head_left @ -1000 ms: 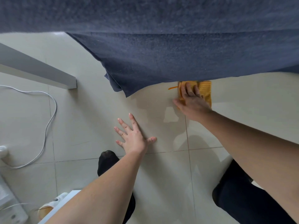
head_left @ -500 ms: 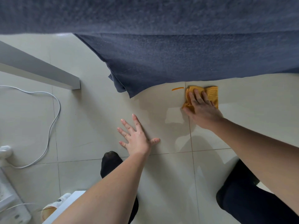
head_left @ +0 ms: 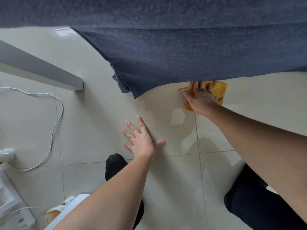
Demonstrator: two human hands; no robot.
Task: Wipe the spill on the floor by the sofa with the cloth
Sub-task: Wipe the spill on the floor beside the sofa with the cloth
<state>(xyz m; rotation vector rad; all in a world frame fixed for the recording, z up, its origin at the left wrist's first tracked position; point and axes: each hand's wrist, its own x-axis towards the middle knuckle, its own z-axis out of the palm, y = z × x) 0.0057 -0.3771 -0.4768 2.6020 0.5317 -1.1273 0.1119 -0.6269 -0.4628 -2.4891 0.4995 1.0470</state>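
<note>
White plastic shapes crowd the far left edge: a power strip [head_left: 15, 208] at the lower corner and a rounded white fitting [head_left: 6, 154] above it, with a pale cable [head_left: 54, 127] looping from that side across the glossy cream floor tiles [head_left: 83, 113]. Above the cable a grey-white beam [head_left: 41, 70], seemingly part of low furniture, slants down to a squared end. Near the bottom edge a slipper [head_left: 58, 208] peeks out beside a white panel corner. A foot in a black sock [head_left: 114, 165] stands on the tiles just below the left hand [head_left: 142, 138], which lies flat on the floor, palm down, fingers spread wide and holding nothing. Dark blue sofa fabric [head_left: 182, 55] fills the top of the view, its hanging corner dropping to a point above and between the two hands. To the right of that point a thin orange streak of spill [head_left: 182, 88] marks the tile, just left of the orange ribbed cloth [head_left: 219, 91]. The cloth lies on the floor right at the sofa's hem, its far edge meeting the fabric line. The right hand [head_left: 201, 98] presses down on it with fingers extended and slightly parted, fingertips reaching the sofa's edge, thumb on the cloth's left side. A faint wet sheen shows on the tile below the cloth. At lower right, a dark-trousered knee [head_left: 259, 205] sits under the right forearm.
</note>
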